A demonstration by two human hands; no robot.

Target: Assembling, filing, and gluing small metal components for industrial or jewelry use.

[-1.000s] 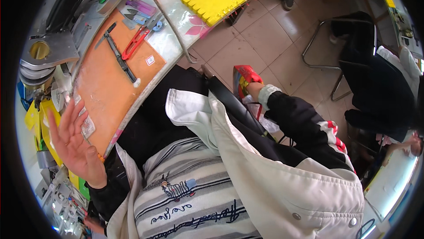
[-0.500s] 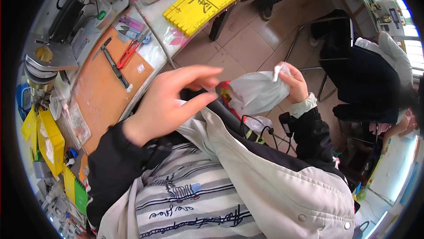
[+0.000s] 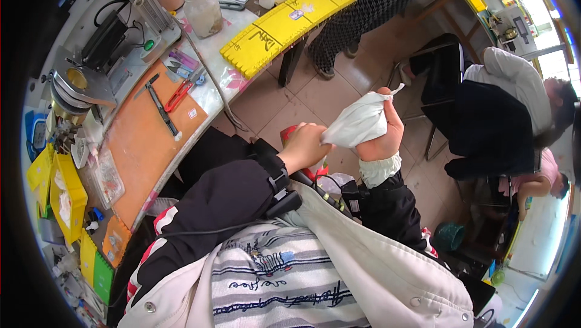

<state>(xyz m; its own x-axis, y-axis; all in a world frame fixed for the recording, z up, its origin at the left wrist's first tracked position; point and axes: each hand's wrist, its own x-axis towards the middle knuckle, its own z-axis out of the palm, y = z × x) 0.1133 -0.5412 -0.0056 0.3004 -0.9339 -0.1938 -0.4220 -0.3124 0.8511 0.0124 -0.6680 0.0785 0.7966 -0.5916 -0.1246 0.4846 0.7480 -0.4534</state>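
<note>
I am clutching a crumpled white cloth bag (image 3: 358,124) in my right hand (image 3: 387,137), above my lap at one o'clock from my left hand (image 3: 305,146), which is pinching its lower edge; opening it needs both grips steady.

Open tiled floor (image 3: 315,95) ahead — workbench (image 3: 145,146) crowding left, chair (image 3: 445,79) right.

Black jacket sleeves; left sleeve carries red and white stripes and a black strap with cable. White knit cuff at right hand (image 3: 380,137). Striped grey-white shirt, cream vest over it.
</note>
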